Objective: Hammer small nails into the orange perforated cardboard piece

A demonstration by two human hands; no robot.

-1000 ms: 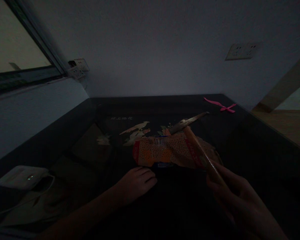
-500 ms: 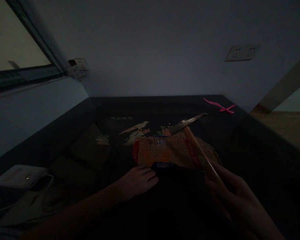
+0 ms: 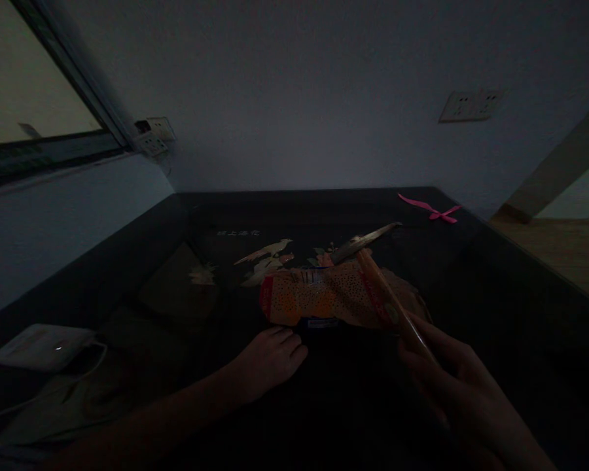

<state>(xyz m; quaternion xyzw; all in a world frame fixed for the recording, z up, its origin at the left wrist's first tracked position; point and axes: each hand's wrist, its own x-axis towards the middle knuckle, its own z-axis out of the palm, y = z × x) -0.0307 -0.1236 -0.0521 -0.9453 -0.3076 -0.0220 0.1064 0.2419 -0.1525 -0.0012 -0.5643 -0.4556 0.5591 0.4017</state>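
Wooden-handled hammer [image 3: 387, 291]: slanting from lower right to centre, the right hand [image 3: 464, 386] wrapping its fingers round the handle.
Left hand [image 3: 272, 356]: lying lower centre, fingers curling under; whether they are gripping anything, I cannot tell.
Orange packet [image 3: 319, 297]: lying mid-frame on the bench [image 3: 471, 281], just beyond the left hand.
Pink ribbon [image 3: 438, 214]: resting farther up, at right.

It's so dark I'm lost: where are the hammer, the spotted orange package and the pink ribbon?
Hammer [image 3: 388, 291]: head view, on its wooden handle.
Spotted orange package [image 3: 319, 301]: head view, on its spotted middle.
Pink ribbon [image 3: 436, 214]: head view, where its strands meet.
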